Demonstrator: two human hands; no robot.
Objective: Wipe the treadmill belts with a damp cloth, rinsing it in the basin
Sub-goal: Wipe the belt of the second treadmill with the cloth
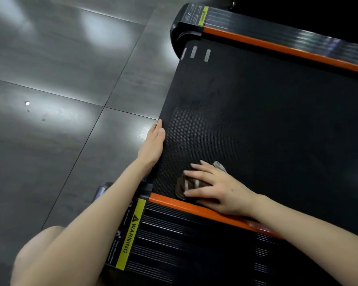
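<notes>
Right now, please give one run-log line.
step: wiping belt | right hand: flat on cloth | left hand: on belt's rear edge | basin: unseen

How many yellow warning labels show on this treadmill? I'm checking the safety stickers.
2: one on the near side rail's end, one on the far rail's end cap. Others may lie outside the view.

Treadmill belt (267, 120) is lying right of the floor tiles (60, 79), running between the near side rail (194, 234) and the far side rail (277, 40). Left hand (154, 141) is resting on the belt's rear edge. Right hand (215, 188) is lying on the cloth (181, 187), on the belt beside the near rail.
</notes>
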